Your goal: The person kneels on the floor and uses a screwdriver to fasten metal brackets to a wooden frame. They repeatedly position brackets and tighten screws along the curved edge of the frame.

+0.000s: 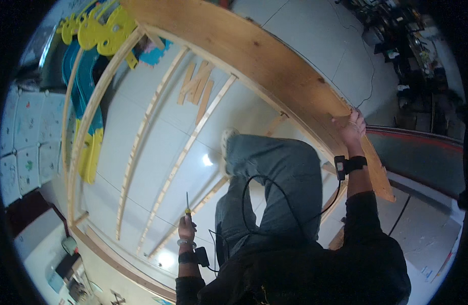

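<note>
My left hand (186,229) is closed around the yellow handle of a screwdriver (187,209), its thin metal shaft pointing up and away from me. On the right, my right hand (352,127) grips the edge of a broad wooden board (279,61). Its fingers curl over the far edge, so what lies behind the board is hidden. The board forms one side of a large wooden bed frame, with several narrow slats (193,138) running across to the opposite rail (119,269). My legs in grey jeans are inside the frame, among the slats.
Several loose wood strips (198,89) lie on the tiled floor inside the frame. A yellow and blue plastic slide (91,147) and a white storage cabinet (30,127) stand at the left. Dark clutter (406,56) fills the far right; a black cable (272,180) hangs across my legs.
</note>
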The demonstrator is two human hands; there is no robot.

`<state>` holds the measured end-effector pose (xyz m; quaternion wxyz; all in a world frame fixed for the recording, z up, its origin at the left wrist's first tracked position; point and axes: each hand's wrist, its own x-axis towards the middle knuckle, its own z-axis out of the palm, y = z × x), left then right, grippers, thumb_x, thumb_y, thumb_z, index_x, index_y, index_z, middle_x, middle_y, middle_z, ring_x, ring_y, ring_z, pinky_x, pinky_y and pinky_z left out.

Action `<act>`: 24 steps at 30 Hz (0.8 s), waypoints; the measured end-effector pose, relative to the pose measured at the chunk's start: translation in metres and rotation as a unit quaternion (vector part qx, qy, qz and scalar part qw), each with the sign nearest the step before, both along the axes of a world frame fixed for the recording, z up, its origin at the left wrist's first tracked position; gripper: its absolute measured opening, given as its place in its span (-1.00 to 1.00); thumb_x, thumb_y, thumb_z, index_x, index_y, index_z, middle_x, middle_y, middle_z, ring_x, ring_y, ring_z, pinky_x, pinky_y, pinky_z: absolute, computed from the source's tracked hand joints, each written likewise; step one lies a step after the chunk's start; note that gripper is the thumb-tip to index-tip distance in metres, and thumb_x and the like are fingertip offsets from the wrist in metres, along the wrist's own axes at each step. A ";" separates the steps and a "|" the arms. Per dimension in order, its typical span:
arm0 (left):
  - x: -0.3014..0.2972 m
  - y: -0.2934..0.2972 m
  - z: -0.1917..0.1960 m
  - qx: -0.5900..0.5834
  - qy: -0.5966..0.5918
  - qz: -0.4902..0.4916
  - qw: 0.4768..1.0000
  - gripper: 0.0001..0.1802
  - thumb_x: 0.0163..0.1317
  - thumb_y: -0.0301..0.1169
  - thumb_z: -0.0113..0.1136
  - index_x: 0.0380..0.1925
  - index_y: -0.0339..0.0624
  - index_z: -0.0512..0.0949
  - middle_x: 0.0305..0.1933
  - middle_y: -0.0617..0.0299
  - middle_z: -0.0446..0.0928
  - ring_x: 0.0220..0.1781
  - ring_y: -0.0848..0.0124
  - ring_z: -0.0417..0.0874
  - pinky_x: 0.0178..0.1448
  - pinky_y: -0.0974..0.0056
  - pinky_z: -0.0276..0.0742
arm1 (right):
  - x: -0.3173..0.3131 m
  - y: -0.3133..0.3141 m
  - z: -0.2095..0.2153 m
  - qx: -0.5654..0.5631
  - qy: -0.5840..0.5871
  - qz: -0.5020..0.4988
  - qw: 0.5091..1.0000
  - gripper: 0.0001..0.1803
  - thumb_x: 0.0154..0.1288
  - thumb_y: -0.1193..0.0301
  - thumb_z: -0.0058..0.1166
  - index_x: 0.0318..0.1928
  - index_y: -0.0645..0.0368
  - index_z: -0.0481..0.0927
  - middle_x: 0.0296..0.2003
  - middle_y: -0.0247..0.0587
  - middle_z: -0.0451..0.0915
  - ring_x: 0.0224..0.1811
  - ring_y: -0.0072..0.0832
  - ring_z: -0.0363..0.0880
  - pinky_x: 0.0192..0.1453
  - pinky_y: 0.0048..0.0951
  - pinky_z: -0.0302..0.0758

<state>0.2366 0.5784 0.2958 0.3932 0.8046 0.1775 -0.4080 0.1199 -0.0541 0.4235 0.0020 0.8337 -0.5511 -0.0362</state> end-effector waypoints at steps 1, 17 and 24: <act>0.009 0.000 0.008 -0.019 -0.012 0.011 1.000 -0.57 0.34 -0.02 -0.18 -0.27 -0.20 0.41 -0.63 0.25 0.40 -0.70 0.51 0.38 -0.64 0.40 0.33 | 0.001 -0.002 0.003 0.021 0.021 -0.011 0.999 -0.05 -0.05 -0.07 0.23 0.29 -0.06 0.04 0.27 0.03 0.02 0.30 0.03 -0.03 0.31 0.09 -0.07; 0.270 -0.217 0.147 -0.011 -0.131 -0.509 0.850 -0.67 0.14 -0.20 0.20 -0.22 -0.17 0.42 -0.29 0.09 0.61 -0.21 0.17 0.64 -0.18 0.20 0.53 | 0.010 0.007 0.033 0.030 -0.002 -0.015 0.999 -0.03 -0.12 0.26 0.33 0.29 0.03 0.04 0.28 0.02 -0.03 0.29 0.03 0.01 0.32 0.08 -0.01; 0.322 -0.296 0.138 0.151 -0.082 -0.630 0.758 -0.62 0.12 -0.11 0.16 -0.18 -0.10 0.41 -0.28 0.04 0.60 -0.21 0.06 0.61 -0.15 0.09 0.50 | 0.019 0.004 0.029 0.023 0.043 -0.040 0.998 -0.20 -0.04 0.22 0.26 0.17 0.18 0.15 0.08 0.01 0.21 0.17 -0.05 0.15 0.29 0.06 0.02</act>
